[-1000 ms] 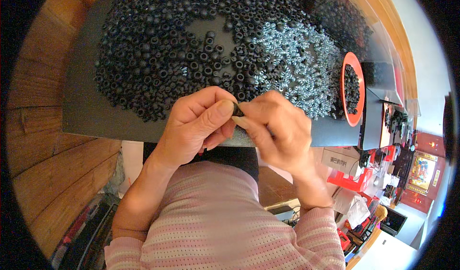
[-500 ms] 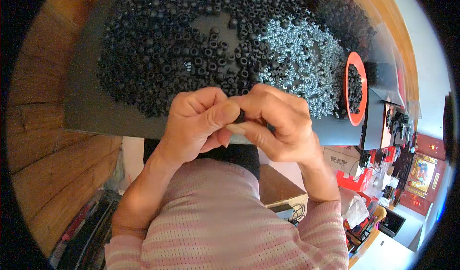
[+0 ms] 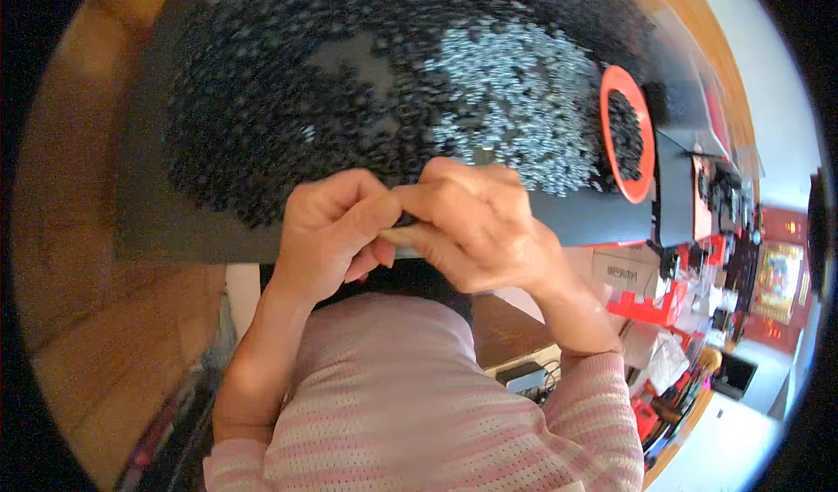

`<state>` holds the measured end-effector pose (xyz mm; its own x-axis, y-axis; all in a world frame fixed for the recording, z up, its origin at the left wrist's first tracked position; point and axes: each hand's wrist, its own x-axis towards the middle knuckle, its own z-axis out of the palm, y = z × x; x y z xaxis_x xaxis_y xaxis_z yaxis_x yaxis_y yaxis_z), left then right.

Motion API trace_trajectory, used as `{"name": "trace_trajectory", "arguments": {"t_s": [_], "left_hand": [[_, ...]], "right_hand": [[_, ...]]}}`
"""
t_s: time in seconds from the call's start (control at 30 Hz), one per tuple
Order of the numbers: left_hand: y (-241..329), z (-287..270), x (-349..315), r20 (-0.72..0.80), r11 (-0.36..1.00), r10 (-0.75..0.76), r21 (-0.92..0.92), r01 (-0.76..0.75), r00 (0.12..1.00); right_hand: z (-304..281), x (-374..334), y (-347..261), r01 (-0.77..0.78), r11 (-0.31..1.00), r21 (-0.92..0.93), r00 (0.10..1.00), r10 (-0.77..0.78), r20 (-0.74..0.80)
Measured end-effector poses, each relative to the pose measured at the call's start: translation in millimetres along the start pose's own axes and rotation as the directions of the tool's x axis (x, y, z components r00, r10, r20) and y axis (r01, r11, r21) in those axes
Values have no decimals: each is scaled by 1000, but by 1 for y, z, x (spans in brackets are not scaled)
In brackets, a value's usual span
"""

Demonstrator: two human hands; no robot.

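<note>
Over the near edge of the table my left hand and my right hand meet, fingertips to fingertips. Both are closed in a pinch. A small black part shows between the fingers, mostly covered by them; blur hides its details. Just beyond the hands spreads a wide heap of small black plastic barrel-shaped parts, some with round holes. To its right, beyond my right hand, lies a pile of small silvery metal coil springs.
An orange-red dish with black parts inside stands at the right of the dark table. A clear plastic sheet or bag lies behind it. Wooden boards line the left. Cartons and a red crate stand lower right.
The view has shifted, so the hands sit a little further left in it and the table looks blurred. The hands remain pinched together, with the fingers slightly rearranged.
</note>
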<state>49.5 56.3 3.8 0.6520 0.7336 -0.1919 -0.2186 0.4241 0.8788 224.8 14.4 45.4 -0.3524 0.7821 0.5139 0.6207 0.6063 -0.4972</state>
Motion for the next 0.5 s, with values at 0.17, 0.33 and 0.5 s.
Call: {"name": "trace_trajectory", "arguments": {"t_s": [0.17, 0.33, 0.5], "left_hand": [[-2, -1, -5, 23, 991, 120, 54, -121, 993], [-6, 1, 0, 98, 986, 154, 53, -160, 983], [-5, 0, -1, 122, 981, 177, 55, -185, 977]], "right_hand": [[-71, -32, 14, -404, 891, -206, 907, 362, -215], [-153, -83, 64, -797, 601, -61, 551, 681, -482], [-182, -89, 88, -843, 537, -40, 507, 766, -395]]}}
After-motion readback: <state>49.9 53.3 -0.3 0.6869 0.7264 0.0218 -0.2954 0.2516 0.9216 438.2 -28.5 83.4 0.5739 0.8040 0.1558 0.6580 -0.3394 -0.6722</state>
